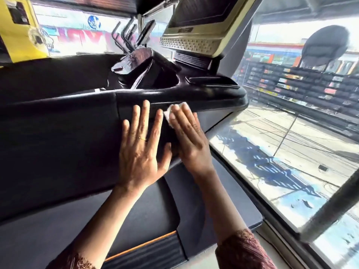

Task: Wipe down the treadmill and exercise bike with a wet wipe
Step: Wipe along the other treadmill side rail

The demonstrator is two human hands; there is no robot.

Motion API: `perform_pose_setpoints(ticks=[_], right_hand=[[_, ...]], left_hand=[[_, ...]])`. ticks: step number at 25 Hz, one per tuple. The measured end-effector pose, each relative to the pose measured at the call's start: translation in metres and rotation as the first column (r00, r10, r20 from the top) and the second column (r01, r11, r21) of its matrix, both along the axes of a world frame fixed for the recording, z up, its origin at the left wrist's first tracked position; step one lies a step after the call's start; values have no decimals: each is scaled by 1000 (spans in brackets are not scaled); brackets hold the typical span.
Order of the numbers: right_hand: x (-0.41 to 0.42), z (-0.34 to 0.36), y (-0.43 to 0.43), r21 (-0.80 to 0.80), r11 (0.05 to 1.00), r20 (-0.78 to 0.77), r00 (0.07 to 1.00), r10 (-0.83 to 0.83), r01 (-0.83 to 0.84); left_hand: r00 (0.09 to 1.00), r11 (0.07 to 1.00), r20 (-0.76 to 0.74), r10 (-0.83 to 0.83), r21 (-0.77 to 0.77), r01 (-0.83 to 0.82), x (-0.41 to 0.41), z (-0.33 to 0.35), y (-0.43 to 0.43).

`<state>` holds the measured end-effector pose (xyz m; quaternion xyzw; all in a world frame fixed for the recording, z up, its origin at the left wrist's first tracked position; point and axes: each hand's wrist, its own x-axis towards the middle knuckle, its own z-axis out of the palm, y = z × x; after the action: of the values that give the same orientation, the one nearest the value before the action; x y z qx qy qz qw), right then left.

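The treadmill's black console (58,133) fills the middle of the view, with its cream-framed screen (196,26) above. My left hand (139,150) lies flat on the console's front panel, fingers straight and spread. My right hand (186,136) presses a white wet wipe (171,113) against the same panel, just under the console's rounded rim. Only the wipe's upper edge shows around my fingertips. The two hands lie side by side, thumbs nearly touching.
The treadmill belt and deck (147,247) with an orange stripe lie below the console. A large window (291,152) to the right overlooks a street. A dark cup holder tray (147,74) sits atop the console. Other gym machines (128,35) stand behind it.
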<state>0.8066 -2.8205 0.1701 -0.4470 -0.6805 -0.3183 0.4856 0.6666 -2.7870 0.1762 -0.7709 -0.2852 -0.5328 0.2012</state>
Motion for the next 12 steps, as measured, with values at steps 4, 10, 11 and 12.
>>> perform_pose_setpoints(ticks=[4, 10, 11, 12], right_hand=[[82, 8, -11, 85, 974, -423, 892, -158, 212], [33, -45, -7, 17, 999, -119, 992, 34, -32], [42, -46, -8, 11, 999, -56, 998, 32, -31], [56, -45, -6, 35, 999, -70, 998, -1, 4]], left_hand=[[1000, 999, 3, 29, 15, -29, 30, 1, -4], [997, 998, -24, 67, 22, -66, 40, 1, -5], [996, 997, -36, 78, 33, -77, 37, -1, -5], [995, 995, -43, 90, 45, -88, 34, -2, -4]])
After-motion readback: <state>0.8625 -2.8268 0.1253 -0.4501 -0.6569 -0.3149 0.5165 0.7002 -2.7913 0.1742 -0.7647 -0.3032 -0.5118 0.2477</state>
